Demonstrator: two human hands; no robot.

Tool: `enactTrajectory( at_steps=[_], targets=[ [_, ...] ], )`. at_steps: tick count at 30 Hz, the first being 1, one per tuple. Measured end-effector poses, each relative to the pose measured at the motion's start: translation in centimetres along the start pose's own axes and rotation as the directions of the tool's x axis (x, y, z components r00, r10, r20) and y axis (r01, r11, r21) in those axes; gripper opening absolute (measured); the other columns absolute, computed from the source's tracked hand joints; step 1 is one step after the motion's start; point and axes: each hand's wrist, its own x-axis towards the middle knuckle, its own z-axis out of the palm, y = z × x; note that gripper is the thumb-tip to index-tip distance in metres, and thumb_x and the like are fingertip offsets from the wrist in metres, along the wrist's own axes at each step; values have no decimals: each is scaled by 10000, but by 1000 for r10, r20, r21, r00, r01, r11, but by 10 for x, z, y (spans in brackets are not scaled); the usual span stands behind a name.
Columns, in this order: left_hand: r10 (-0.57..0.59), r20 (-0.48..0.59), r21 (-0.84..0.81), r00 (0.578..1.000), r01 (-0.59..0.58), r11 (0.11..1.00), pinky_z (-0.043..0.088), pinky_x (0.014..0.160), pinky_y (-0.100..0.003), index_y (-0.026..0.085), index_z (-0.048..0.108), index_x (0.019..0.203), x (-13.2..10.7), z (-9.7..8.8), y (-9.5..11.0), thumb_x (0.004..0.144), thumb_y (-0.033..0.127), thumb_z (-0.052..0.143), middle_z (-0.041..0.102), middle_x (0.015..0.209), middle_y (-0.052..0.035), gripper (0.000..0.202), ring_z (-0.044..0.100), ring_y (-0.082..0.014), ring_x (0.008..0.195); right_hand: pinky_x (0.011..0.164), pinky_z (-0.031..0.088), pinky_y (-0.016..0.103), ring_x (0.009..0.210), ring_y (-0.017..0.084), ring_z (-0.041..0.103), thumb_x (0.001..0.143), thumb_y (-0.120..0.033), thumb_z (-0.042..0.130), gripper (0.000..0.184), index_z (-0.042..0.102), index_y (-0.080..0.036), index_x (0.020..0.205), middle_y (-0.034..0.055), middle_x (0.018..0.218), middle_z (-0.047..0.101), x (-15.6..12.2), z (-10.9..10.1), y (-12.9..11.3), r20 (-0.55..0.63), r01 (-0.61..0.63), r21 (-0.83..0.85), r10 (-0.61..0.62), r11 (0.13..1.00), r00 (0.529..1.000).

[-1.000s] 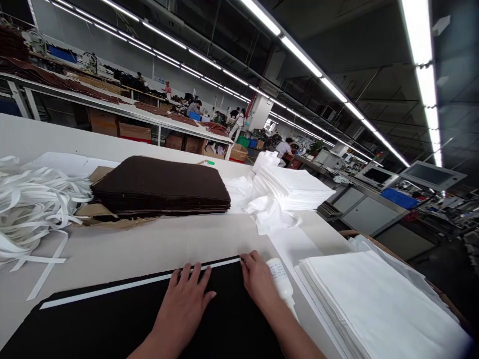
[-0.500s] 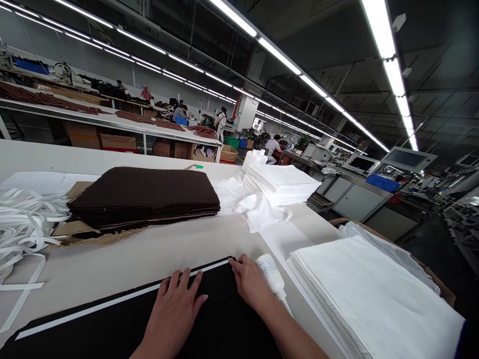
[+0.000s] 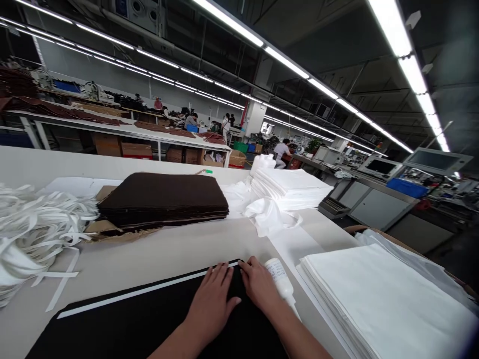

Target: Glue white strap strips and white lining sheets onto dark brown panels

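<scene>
Black panel (image 3: 112, 331): cloth, matt, smooth
White strip (image 3: 142, 294): lies on the cloth, smooth, faint sheen, material too thin to tell
Brown stack (image 3: 162, 199): felt-like cloth sheets, matt, slightly rough edges
Cardboard backing (image 3: 107, 228): brown board, matt, ragged edge
Strap bundle (image 3: 37, 224): flat white strapping, soft sheen
Bottle (image 3: 281, 280): white plastic, smooth, light gloss, paper-like printed label
White sheet stack (image 3: 381, 299): thin cloth or nonwoven, matt
Film wrap (image 3: 406, 262): translucent plastic, glossy
Cabinet (image 3: 377, 208): grey painted metal, smooth, satin
Table top (image 3: 149, 254): pale, smooth, matt, material cannot be told
</scene>
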Motion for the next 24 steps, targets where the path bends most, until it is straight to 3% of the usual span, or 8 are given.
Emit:
enactTrajectory(
  at_steps=[4, 7, 10, 12, 15, 17, 20, 24],
  targets=[
    [32, 31, -16, 999, -32, 999, 170, 1302, -524, 212, 275, 1577, 3, 2, 4, 1003, 605, 395, 203, 1655, -33, 706, 177, -239, 1556, 833, 504, 295, 951, 208, 669, 1029, -251, 424, 384, 652, -243, 1338, 91, 1107, 642, 2, 3, 3, -1, -12, -5, 12, 1000, 1000],
    [-22, 40, 11, 999, 22, 1000, 190, 1298, -535, 181, 269, 1574, -22, -7, -16, 1023, 585, 346, 198, 1651, -44, 687, 195, -237, 1550, 814, 508, 301, 931, 208, 675, 1032, -250, 417, 384, 665, -242, 1326, 88, 1099, 647, 2, 1, 3, -5, -10, 27, 10, 1000, 1000],
    [-124, 14, 66, 992, 123, 990, 215, 1284, -571, 170, 266, 1571, -70, -20, -56, 1042, 544, 310, 186, 1653, -48, 649, 205, -252, 1546, 792, 504, 302, 902, 205, 684, 1029, -262, 430, 374, 683, -245, 1304, 81, 1087, 651, 2, -2, 2, 18, -34, 49, 33, 998, 999],
    [-202, -43, 130, 978, 206, 970, 243, 1280, -559, 219, 280, 1568, -109, -28, -92, 1032, 571, 327, 226, 1648, -16, 644, 234, -234, 1539, 787, 498, 298, 893, 203, 686, 1026, -269, 441, 368, 689, -246, 1297, 81, 1080, 656, 3, -3, 3, 25, -53, 56, 52, 997, 998],
    [-313, -172, 200, 934, 344, 918, 297, 1257, -568, 228, 345, 1549, -162, -39, -140, 1012, 569, 392, 325, 1623, -31, 638, 330, -250, 1507, 797, 487, 299, 906, 209, 689, 1022, -280, 452, 364, 693, -251, 1294, 80, 1078, 664, 5, -4, 4, 26, -65, 67, 63, 996, 998],
    [-366, -230, 199, 902, 412, 889, 333, 1238, -570, 215, 381, 1537, -184, -48, -158, 1001, 557, 421, 380, 1603, -55, 637, 382, -269, 1483, 801, 482, 307, 913, 220, 691, 1020, -292, 454, 367, 694, -259, 1296, 77, 1082, 670, 5, -4, 4, 32, -72, 69, 70, 995, 997],
    [-392, -232, 157, 890, 432, 888, 339, 1234, -551, 191, 431, 1516, -195, -62, -157, 997, 527, 453, 414, 1583, -95, 618, 411, -284, 1466, 795, 482, 331, 906, 244, 693, 1016, -310, 443, 386, 697, -242, 1298, 85, 1079, 678, 6, -6, 4, 44, -74, 63, 71, 995, 996],
    [-432, -258, 119, 864, 472, 873, 393, 1203, -530, 164, 502, 1472, -199, -75, -131, 975, 437, 522, 431, 1571, -137, 568, 449, -310, 1440, 810, 490, 351, 938, 266, 698, 1008, -332, 416, 419, 700, -220, 1295, 100, 1103, 687, 10, 0, 9, 54, -55, 50, 52, 997, 997]
  ],
)
